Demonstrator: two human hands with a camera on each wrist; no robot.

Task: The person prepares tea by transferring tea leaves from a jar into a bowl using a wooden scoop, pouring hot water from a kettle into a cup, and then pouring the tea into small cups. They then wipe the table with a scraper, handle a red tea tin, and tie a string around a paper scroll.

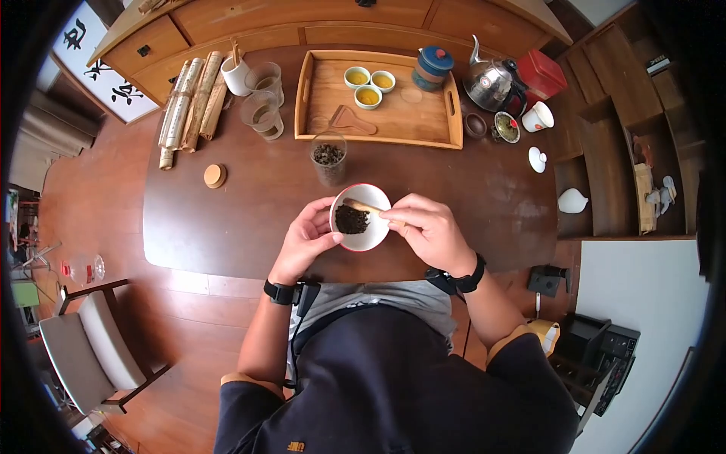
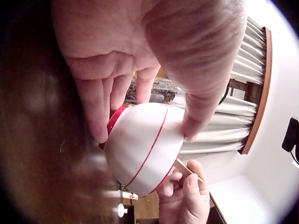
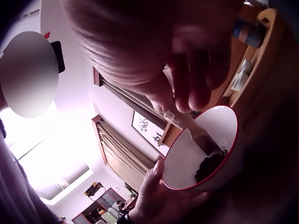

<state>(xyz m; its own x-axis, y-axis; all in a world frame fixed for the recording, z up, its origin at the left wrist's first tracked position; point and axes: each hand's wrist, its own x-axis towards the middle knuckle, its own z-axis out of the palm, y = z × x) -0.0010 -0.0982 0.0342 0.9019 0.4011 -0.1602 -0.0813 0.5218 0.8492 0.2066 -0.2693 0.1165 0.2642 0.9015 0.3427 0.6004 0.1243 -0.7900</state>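
A white bowl with a red rim (image 1: 380, 198) holds dark loose tea leaves (image 1: 351, 220). The left hand (image 1: 305, 236) grips its left side, thumb near the rim and fingers toward the red foot, as the left wrist view shows. Between thumb and fingers the right hand (image 1: 428, 230) pinches a wooden scoop (image 3: 202, 140), whose tip touches the leaves inside the bowl. The bowl appears tilted in the right wrist view. Just behind it stands a clear glass of dark leaves (image 1: 329, 157).
Behind is a wooden tray (image 1: 302, 113) with several items, including cups of yellow tea (image 1: 368, 96) and a blue jar (image 1: 433, 66). A kettle (image 1: 490, 85) stands right; glasses (image 1: 262, 113), bamboo rolls (image 1: 185, 106) and a round wooden lid (image 1: 215, 175) lie left.
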